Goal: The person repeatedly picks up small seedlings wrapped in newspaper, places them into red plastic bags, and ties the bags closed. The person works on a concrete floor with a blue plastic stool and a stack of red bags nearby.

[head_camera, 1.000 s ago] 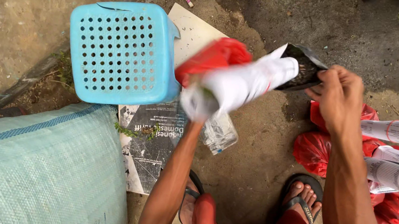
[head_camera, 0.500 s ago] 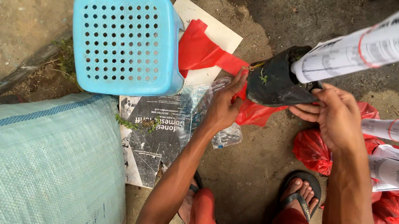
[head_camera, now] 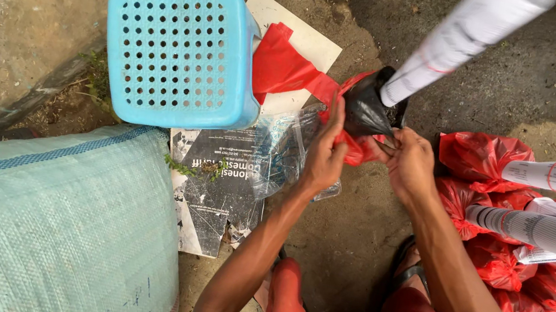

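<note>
Two hands on one bundle now. Going big to small from my remote seat: the woven green sack (head_camera: 29, 226) fills the lower left, the blue perforated basket (head_camera: 178, 51) sits upside down above it, and a heap of red-wrapped bundles (head_camera: 506, 242) with paper rolls sticking out lies at right. The white paper roll (head_camera: 458, 43) stands steeper than half a second ago — it now points up out of frame instead of slanting right. Its foot sits in a black plastic bag (head_camera: 362, 110), held above the dirt just right of the basket. The red plastic sheet (head_camera: 285, 70) trails from there toward the basket. My left hand (head_camera: 323, 156) has moved up and pinches the red plastic beside the bag; the right hand (head_camera: 410, 164) grips the bag's lower edge — both clenched.
</note>
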